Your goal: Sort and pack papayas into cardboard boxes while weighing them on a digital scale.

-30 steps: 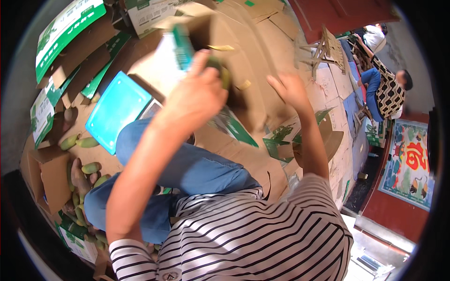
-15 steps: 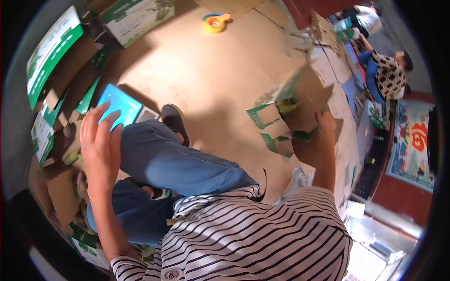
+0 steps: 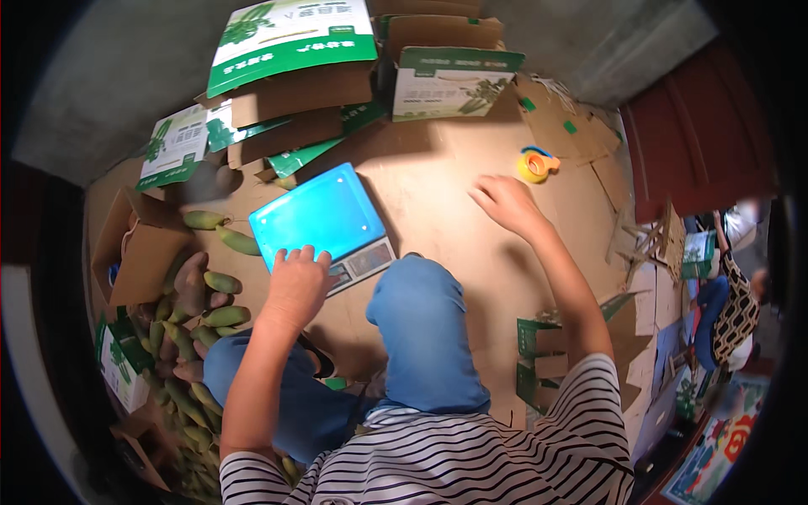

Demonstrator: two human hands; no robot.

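My left hand (image 3: 295, 286) rests on the near edge of a blue-topped weighing scale (image 3: 324, 219) that lies on the cardboard-covered floor (image 3: 438, 185). My right hand (image 3: 505, 204) reaches out over the bare cardboard with fingers spread and holds nothing. A yellow tape dispenser (image 3: 537, 165) lies a little beyond the right hand. My knees in blue jeans (image 3: 421, 328) are bent below the scale.
A heap of green elongated vegetables (image 3: 198, 324) lies at the left beside an open brown carton (image 3: 139, 248). Flat green-and-white cartons (image 3: 290, 38) lie at the far side. Folded cartons (image 3: 547, 353) sit at the right. Another person (image 3: 732, 311) sits at the far right.
The view has swung toward the scale. My left hand came down onto the scale's edge. My right hand left the folded carton at the right and moved out toward the tape dispenser.
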